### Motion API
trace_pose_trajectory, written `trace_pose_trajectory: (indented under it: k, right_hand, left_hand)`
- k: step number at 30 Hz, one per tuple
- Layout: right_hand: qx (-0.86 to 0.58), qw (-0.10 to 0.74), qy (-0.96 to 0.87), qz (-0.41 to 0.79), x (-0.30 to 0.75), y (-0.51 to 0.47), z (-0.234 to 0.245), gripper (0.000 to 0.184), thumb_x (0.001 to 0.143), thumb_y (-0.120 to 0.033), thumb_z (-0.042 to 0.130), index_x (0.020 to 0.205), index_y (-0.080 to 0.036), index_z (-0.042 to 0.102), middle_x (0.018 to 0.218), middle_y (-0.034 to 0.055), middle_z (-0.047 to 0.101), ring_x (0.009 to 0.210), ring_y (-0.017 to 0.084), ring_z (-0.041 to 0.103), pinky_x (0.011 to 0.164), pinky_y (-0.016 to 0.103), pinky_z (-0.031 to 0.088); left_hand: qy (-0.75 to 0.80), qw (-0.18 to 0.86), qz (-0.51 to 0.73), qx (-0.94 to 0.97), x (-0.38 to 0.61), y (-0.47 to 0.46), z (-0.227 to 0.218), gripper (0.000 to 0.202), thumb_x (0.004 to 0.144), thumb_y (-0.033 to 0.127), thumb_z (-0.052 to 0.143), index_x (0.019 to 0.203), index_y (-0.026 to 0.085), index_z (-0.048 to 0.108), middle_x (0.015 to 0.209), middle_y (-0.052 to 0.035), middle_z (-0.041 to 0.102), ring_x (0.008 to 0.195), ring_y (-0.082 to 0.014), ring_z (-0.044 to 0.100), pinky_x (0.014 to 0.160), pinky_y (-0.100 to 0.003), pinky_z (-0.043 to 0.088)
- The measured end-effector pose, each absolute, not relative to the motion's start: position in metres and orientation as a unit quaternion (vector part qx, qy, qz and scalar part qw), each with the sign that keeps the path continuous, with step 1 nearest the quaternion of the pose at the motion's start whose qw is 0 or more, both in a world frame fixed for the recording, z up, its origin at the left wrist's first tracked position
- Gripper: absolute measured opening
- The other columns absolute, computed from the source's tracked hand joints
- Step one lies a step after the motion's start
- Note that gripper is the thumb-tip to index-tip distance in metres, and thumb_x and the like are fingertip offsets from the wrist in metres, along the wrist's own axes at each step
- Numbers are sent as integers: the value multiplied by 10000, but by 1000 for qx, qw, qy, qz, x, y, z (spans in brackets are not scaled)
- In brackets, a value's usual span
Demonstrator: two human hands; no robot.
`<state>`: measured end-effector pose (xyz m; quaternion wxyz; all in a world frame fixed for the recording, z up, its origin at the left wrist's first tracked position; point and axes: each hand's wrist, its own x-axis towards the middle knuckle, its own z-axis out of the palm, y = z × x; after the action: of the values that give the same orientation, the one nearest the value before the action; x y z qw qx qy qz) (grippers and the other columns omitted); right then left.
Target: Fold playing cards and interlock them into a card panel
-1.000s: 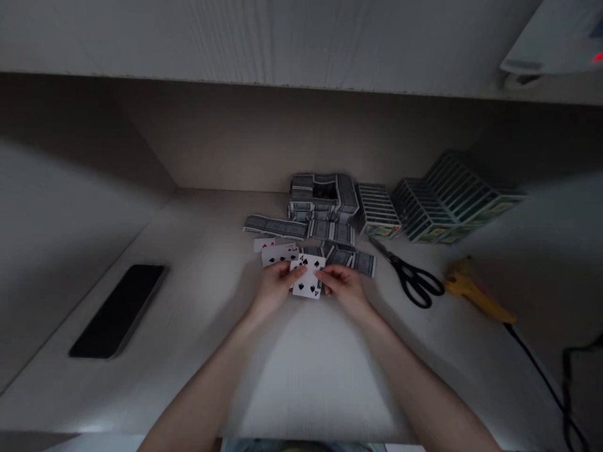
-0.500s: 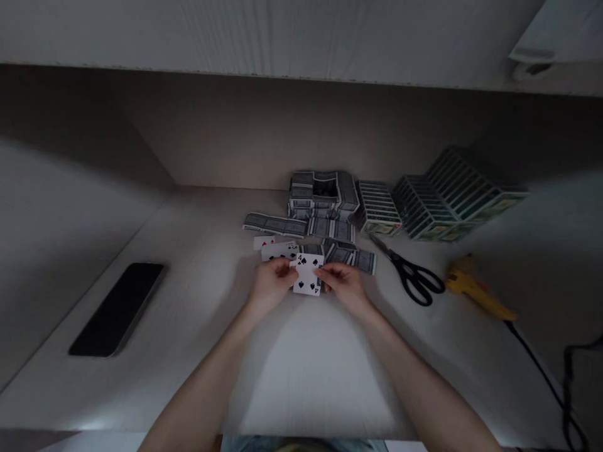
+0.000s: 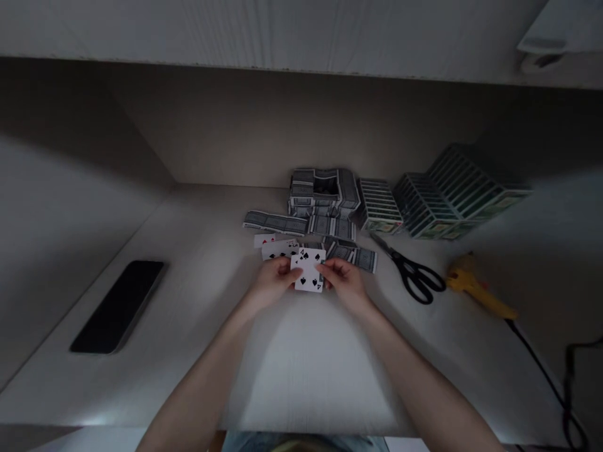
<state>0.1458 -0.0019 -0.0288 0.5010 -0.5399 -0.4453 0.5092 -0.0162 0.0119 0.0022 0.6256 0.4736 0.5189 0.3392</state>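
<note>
Your left hand (image 3: 272, 278) and right hand (image 3: 347, 280) still pinch the playing cards (image 3: 309, 270), turned slightly straighter: apparently a small adjustment, though dimness blurs detail.

A craft nook, perhaps at home
Playing cards (image 3: 309, 271), scissors (image 3: 419, 280) and a corded yellow tool (image 3: 483, 296) share a pale table (image 3: 301, 370) beneath a shelf (image 3: 264, 34).

A white four of spades (image 3: 309, 271) sits face up between both hands (image 3: 272, 279).
</note>
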Motion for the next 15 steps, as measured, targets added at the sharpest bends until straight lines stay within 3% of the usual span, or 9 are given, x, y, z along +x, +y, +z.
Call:
trace_pose_trajectory:
  k: [7, 15]
  right_hand:
    - [-535, 506, -428, 524, 145, -2, -28, 271, 598, -422, 674, 627, -174, 567, 425, -61, 494, 379, 75, 419, 404, 209, 328]
    - [-524, 483, -444, 543, 148, -3, -24, 286, 655, -414, 636, 548, -162, 555, 398, -46, 500, 352, 71, 418, 387, 210, 332]
  left_hand:
    - [489, 674, 356, 424, -14, 12, 0, 246, 617, 184, 659, 846, 118, 595, 846, -66, 677, 722, -159, 629, 698, -311, 501]
    - [503, 647, 396, 414, -12, 13, -2, 255, 575, 168, 681, 806, 103, 593, 782, -62, 679, 658, -145, 613, 618, -262, 485]
